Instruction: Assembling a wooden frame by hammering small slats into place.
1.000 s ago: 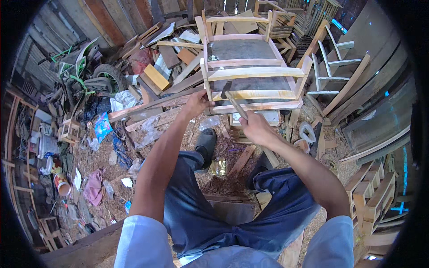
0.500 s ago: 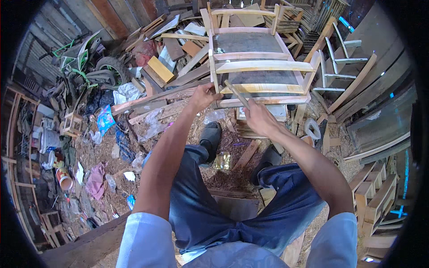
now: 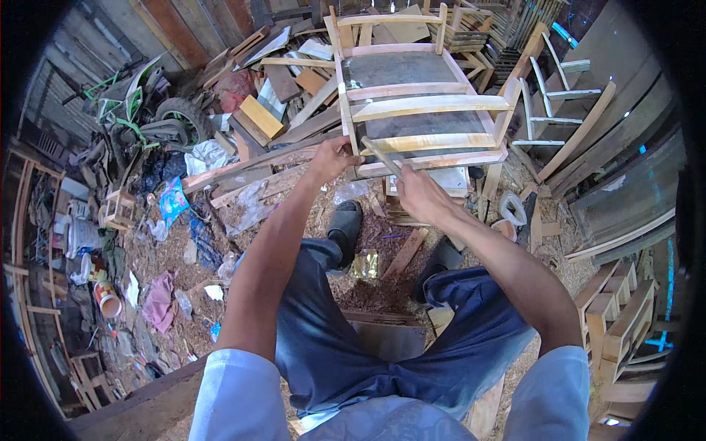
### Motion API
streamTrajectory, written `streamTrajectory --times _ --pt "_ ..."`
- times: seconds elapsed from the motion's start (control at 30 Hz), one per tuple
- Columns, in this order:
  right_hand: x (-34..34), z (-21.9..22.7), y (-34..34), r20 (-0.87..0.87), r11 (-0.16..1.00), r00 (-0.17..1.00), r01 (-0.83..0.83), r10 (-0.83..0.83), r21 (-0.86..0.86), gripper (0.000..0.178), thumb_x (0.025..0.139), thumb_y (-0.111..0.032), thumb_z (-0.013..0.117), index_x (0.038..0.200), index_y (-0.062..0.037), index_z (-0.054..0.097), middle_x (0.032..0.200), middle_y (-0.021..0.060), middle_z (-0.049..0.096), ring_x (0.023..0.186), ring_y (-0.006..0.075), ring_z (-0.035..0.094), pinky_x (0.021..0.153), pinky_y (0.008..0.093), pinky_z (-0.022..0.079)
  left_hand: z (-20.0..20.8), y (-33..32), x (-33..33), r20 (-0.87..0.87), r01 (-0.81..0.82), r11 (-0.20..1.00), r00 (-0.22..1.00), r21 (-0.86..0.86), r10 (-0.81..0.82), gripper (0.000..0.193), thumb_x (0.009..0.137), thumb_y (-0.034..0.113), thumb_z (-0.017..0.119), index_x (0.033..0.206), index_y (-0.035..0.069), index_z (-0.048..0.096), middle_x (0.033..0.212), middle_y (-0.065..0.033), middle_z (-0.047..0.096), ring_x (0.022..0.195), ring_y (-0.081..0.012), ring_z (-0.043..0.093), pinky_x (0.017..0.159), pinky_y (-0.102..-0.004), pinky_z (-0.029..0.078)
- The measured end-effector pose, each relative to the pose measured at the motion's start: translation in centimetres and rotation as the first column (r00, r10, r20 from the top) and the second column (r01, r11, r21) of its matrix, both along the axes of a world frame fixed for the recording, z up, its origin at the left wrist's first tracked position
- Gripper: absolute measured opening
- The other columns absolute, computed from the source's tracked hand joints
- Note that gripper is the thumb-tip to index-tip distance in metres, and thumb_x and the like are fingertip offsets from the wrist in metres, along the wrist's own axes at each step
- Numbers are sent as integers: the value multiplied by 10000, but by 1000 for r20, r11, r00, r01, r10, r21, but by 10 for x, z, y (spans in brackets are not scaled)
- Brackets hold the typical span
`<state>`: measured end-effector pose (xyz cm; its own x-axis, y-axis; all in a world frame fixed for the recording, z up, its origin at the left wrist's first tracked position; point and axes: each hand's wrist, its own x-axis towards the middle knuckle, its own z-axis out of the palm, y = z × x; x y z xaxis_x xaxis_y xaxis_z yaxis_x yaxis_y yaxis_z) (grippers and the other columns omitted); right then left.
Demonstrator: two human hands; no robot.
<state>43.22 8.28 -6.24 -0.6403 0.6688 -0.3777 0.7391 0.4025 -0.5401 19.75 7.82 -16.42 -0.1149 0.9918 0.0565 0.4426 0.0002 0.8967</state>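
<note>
A pale wooden frame (image 3: 419,159) with curved slats and dark panels stands ahead of me, its near edge just beyond my hands. At its near left corner my left hand (image 3: 332,159) is closed, the fingers pinching the upright there. My right hand (image 3: 423,193) is wrapped round a slim wooden stick (image 3: 382,156), which slants up and left from the fist. The stick's far end lies close to the same corner; whether it touches the frame I cannot tell.
Scrap boards (image 3: 262,116) are heaped behind and left of the frame. A green and white motorbike (image 3: 158,121) stands far left. A slatted wooden piece (image 3: 551,95) and leaning boards are at the right. Wood shavings, plastic bags and a bucket (image 3: 108,301) lie about the floor.
The frame has shifted slightly to the left in view. My right hand and the stick have moved a little left too, while my left hand keeps its hold on the corner.
</note>
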Motion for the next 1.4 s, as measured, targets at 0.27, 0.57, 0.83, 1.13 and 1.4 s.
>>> streamTrajectory --times 0.27,0.57,0.83,1.13,1.4 --pt "6 3 -1 3 999 1000 -17 17 42 339 865 -14 358 1100 223 420 700 211 583 543 280 588 434 388 470 -1 3 4 119 36 999 992 14 -37 375 687 147 766 1024 25 654 830 -76 652 791 -154 563 763 -301 449" --pt "8 0 5 48 998 998 34 -32 -43 449 859 4 355 1251 219 322 707 179 564 566 244 573 451 373 455 -8 8 3 62 69 998 996 -5 -68 364 684 188 766 996 30 666 811 -84 650 765 -173 569 745 -320 451" --pt "12 -9 8 10 1000 1000 21 -21 -1 496 870 -4 324 1328 172 254 684 134 556 480 223 522 392 347 417 7 8 4 -134 68 997 988 -34 -72 376 686 196 775 1012 47 659 894 -93 645 842 -190 568 795 -326 437" --pt "15 -9 7 -23 998 999 -25 26 57 421 865 -13 327 1215 220 349 711 195 580 538 274 584 408 369 453 9 10 9 -224 85 987 968 -139 -115 361 713 209 759 1019 47 656 1012 -111 638 976 -223 569 871 -342 420" --pt "16 -8 7 -61 999 998 10 -8 36 314 822 2 389 1050 210 447 715 288 594 619 366 628 520 438 508 8 8 7 -349 66 997 934 -32 -73 400 698 233 763 1047 66 662 1052 -134 620 1022 -249 562 907 -344 412"
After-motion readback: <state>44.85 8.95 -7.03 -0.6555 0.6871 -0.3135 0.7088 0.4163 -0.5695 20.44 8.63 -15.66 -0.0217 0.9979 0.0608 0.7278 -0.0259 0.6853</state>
